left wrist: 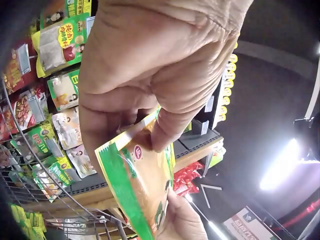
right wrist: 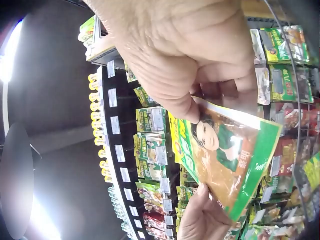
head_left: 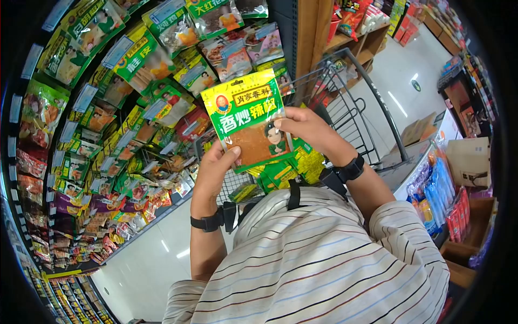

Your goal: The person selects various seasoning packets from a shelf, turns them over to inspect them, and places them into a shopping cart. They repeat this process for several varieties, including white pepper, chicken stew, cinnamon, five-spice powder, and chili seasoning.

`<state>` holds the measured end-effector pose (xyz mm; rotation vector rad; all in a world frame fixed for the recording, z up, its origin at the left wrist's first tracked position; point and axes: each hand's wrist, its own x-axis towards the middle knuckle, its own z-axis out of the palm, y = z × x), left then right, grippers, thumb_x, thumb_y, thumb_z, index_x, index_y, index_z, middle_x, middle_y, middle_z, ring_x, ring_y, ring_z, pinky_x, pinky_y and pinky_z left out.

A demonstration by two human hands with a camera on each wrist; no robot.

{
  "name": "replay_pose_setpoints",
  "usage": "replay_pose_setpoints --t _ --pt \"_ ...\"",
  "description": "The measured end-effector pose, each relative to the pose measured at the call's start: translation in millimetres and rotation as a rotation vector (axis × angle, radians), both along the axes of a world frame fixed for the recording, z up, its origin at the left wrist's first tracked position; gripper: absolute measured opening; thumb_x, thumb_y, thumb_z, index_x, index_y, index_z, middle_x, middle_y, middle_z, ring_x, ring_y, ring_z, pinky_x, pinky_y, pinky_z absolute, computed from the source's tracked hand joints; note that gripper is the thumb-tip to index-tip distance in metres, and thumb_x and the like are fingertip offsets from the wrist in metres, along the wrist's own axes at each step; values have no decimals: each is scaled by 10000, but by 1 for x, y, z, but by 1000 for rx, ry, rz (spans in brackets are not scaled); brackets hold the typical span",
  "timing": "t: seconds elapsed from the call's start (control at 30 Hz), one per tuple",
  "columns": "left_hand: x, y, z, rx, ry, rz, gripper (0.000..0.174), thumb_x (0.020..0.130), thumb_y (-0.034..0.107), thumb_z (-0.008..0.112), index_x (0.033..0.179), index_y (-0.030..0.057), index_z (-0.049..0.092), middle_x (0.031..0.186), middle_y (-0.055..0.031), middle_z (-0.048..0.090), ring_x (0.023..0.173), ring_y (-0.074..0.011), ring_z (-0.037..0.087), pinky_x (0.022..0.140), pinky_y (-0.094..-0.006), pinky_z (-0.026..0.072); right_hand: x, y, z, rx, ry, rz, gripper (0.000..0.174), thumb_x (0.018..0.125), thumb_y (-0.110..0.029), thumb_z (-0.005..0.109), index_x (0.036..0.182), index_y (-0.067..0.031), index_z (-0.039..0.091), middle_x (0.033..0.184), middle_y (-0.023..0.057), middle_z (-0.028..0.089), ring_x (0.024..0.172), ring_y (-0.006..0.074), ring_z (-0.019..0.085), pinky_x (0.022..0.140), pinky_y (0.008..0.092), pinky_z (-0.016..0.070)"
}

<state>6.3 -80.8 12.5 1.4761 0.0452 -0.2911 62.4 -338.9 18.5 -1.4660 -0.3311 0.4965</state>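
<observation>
A green and yellow spice packet (head_left: 249, 141) with a clear window of reddish-brown powder is held up in front of the striped shirt, its printed front facing the head camera. The left hand (head_left: 211, 168) pinches its lower left edge, thumb on the front. On the opposite edge the right hand (head_left: 313, 129) grips it, thumb beside the printed portrait. In the left wrist view the left hand (left wrist: 160, 65) has its fingers behind the packet (left wrist: 145, 175). The right wrist view shows the right hand (right wrist: 185, 55) with its thumb on the packet (right wrist: 225, 155) and fingers behind.
Shelves of hanging packets (head_left: 143, 59) with price tags fill the left side. A wire shopping cart (head_left: 350, 97) stands just beyond the hands, with yellow and green packets (head_left: 310, 162) in it. At the right are a cardboard box (head_left: 468, 161) and bagged goods (head_left: 440, 194).
</observation>
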Motion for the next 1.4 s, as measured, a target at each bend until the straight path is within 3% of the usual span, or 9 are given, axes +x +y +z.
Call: replay_pose_setpoints --t 0.07,0.27,0.37,0.5,0.87,0.97,1.07,1.17,1.4 --pt "-3 -2 5 13 -5 15 250 940 179 629 1159 60 604 882 28 598 777 -73 518 708 -246 417 0 2 -3 27 -8 -9 267 973 -188 561 1147 -9 653 961 3 678 821 62 612 671 239 512" --pt "-8 5 0 16 -51 14 259 941 177 624 1167 51 608 917 21 618 788 -67 519 701 -230 412 -3 7 -5 85 -28 9 260 978 -190 563 1144 -12 654 969 6 684 815 63 612 660 239 512" --pt "-11 4 2 30 -49 34 272 940 170 623 1181 46 608 940 17 628 803 -64 522 708 -225 414 -3 6 -3 65 45 55 254 991 -194 563 1159 -23 646 979 -4 678 870 71 615 764 246 503" --pt "-16 -1 6 43 -77 86 214 952 185 612 1112 44 608 862 26 586 762 -73 497 701 -246 401 -3 9 -7 55 9 28 241 985 -196 568 1134 -23 646 955 5 683 870 84 629 760 247 506" --pt "-18 1 3 24 -71 86 248 945 164 620 1159 39 616 903 28 600 786 -76 508 723 -245 418 -7 14 -1 103 24 5 218 974 -193 582 1098 -28 653 922 -7 679 817 71 618 697 229 490" --pt "-19 0 4 17 -73 89 228 947 180 623 1128 42 617 905 23 611 782 -74 514 717 -249 417 -5 13 -5 115 36 26 253 959 -192 596 1130 -16 660 1003 -1 683 877 62 615 778 234 499" --pt "-20 -1 5 10 -68 103 226 951 198 624 1119 47 617 909 22 618 780 -73 517 708 -251 416 -6 16 -5 123 18 -4 213 977 -190 583 1096 -30 656 917 -5 680 825 72 621 711 231 496" --pt "-21 -4 8 1 -69 126 230 954 207 622 1124 51 618 910 23 617 778 -73 516 697 -249 415 -7 15 -3 141 46 15 249 959 -193 596 1124 -18 661 982 -2 684 863 58 617 757 226 500" --pt "-19 -5 6 -28 -58 210 278 939 212 635 1174 63 622 944 33 628 802 -66 539 718 -248 433 -3 19 -5 94 52 26 221 973 -199 589 1096 -31 662 952 -3 679 854 70 622 751 243 512"
